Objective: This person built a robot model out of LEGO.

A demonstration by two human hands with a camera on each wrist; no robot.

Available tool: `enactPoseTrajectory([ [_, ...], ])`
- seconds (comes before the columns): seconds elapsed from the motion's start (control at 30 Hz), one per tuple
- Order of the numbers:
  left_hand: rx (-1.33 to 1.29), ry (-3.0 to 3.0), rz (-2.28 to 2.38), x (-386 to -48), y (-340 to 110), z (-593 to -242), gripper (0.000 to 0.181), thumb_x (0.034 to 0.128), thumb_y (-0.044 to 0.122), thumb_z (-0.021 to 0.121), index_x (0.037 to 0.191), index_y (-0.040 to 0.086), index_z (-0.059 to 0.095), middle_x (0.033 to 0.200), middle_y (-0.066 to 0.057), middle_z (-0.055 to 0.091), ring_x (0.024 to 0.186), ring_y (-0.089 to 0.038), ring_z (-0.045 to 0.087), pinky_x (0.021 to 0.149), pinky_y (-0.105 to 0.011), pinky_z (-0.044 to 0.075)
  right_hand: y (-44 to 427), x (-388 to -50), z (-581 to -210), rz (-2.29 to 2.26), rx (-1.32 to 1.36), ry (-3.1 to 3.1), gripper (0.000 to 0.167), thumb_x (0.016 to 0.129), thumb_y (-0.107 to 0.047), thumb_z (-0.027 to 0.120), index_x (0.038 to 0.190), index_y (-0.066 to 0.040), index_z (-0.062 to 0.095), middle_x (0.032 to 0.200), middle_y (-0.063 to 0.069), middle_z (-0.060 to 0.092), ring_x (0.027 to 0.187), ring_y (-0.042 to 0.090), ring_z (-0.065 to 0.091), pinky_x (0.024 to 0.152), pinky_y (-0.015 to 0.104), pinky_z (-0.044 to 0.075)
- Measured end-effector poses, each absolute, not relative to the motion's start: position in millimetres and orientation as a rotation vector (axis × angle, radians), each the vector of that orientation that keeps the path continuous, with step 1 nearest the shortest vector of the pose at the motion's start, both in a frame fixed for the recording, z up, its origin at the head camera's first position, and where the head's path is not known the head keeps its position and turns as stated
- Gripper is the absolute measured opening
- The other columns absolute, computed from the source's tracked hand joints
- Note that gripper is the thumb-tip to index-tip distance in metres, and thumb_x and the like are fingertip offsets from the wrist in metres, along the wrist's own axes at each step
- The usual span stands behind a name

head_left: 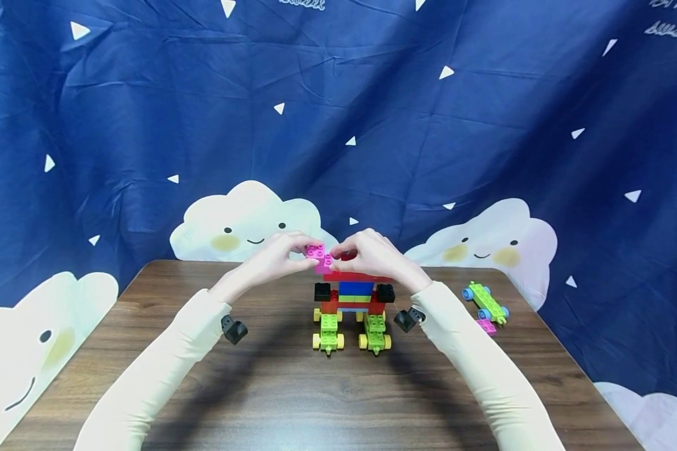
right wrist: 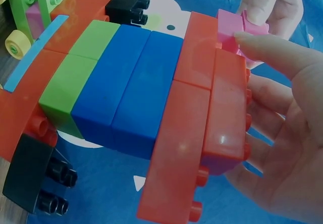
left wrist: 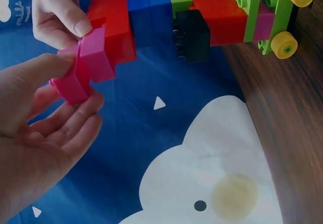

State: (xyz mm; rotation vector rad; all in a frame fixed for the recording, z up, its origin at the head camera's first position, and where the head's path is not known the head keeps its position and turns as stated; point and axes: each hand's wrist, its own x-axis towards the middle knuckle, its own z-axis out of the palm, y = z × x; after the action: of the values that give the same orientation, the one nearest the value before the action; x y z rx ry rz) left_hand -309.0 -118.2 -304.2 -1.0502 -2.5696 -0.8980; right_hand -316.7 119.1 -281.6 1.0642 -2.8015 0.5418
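Note:
My left hand [head_left: 282, 255] pinches a pink brick [left wrist: 74, 84] between thumb and fingers. That brick touches a second pink brick [left wrist: 99, 57] at the upper left end of a tall figure built of blocks. My right hand [head_left: 375, 255] pinches around the second pink brick, its thumb on the edge, with its other fingers behind the red top brick [right wrist: 224, 113]. Below lie long red bricks [right wrist: 176, 153], blue bricks [right wrist: 136, 88], green bricks [right wrist: 68, 100] and black side bricks [head_left: 322, 291]. The figure stands on two green wheeled bases [head_left: 328, 333] with yellow wheels.
On the right of the wooden table [head_left: 259, 388] lies a green wheeled base [head_left: 485, 302] with blue wheels. Beside it is a loose pink brick [head_left: 487, 326], partly hidden by the right sleeve. A blue cloth [head_left: 338, 94] with clouds hangs behind the table.

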Motion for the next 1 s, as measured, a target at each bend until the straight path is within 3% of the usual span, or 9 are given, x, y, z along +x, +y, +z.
enactPoseTrajectory([
  [0.17, -1.003, -2.568, -0.894, -307.1, -117.6, -305.5, 0.039, 0.0876, 0.022, 0.075, 0.123, 0.007, 0.069, 0.105, -0.008, 0.071, 0.092, -0.02, 0.068, 0.088, -0.039, 0.058, 118.6, -316.2, -282.4, 0.557, 1.062, -2.81, 0.028, 0.087, -0.032, 0.076, 0.111, -0.017, 0.077, 0.098, 0.0, 0.078, 0.077, 0.012, 0.062, 0.064, 0.021, 0.051],
  [0.7, -1.015, -2.515, -0.901, -303.1, -114.2, -306.7, 0.038, 0.0867, 0.019, 0.076, 0.121, 0.005, 0.07, 0.097, -0.007, 0.07, 0.09, -0.021, 0.069, 0.085, -0.038, 0.059, 121.3, -316.9, -283.5, 0.56, 1.073, -2.788, 0.028, 0.087, -0.032, 0.076, 0.11, -0.017, 0.077, 0.097, 0.0, 0.078, 0.075, 0.012, 0.061, 0.063, 0.021, 0.05],
  [1.0, -1.048, -2.564, -0.847, -303.8, -115.5, -302.9, 0.037, 0.0928, 0.024, 0.069, 0.125, 0.006, 0.068, 0.106, -0.009, 0.071, 0.096, -0.02, 0.067, 0.087, -0.036, 0.059, 120.8, -314.2, -283.9, 0.636, 1.107, -2.771, 0.028, 0.088, -0.03, 0.075, 0.112, -0.014, 0.076, 0.1, 0.002, 0.078, 0.077, 0.012, 0.062, 0.067, 0.021, 0.053],
])
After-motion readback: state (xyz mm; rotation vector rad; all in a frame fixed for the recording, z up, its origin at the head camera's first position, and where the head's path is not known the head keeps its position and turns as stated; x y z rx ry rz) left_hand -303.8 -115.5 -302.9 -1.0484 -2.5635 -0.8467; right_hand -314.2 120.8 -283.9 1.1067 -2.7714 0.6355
